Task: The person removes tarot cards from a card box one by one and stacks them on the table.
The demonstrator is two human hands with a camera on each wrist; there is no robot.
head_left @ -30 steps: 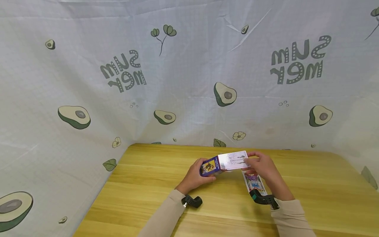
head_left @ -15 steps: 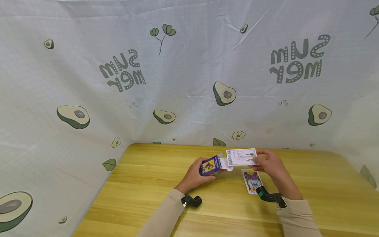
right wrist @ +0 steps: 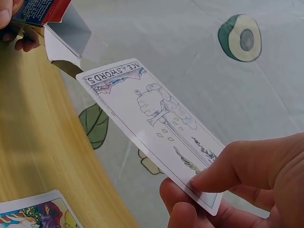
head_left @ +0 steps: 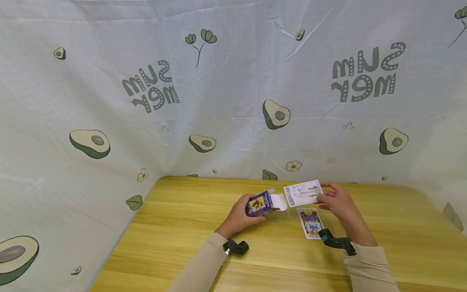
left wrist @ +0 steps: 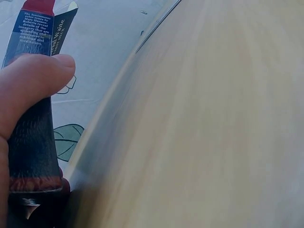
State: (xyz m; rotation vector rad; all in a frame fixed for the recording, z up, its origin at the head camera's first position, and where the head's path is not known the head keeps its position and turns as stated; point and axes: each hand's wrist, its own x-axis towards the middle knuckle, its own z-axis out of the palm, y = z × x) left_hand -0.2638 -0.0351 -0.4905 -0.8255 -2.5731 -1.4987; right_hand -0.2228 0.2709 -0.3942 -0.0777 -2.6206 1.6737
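My left hand (head_left: 238, 219) grips a dark blue tarot card box (head_left: 257, 204) above the table. Its end flaps stand open toward the right, and in the left wrist view my thumb lies across the printed narrow side of the box (left wrist: 33, 142). Between thumb and fingers, my right hand (head_left: 341, 202) pinches one end of a pale tarot card (head_left: 303, 193). "Ace of Swords" can be read on this card (right wrist: 142, 118) in the right wrist view. Below it, a colourful tarot card (head_left: 311, 224) lies face up on the table.
The wooden table (head_left: 182, 227) runs back to a hanging white cloth (head_left: 233, 101) printed with avocados and leaves. Black camera mounts sit on the left wrist (head_left: 236, 247) and the right wrist (head_left: 335, 241).
My right hand has moved right, carrying the pale card from against the box's opening to a spot apart from it. The white flap now shows fully. My left hand has stayed in place.
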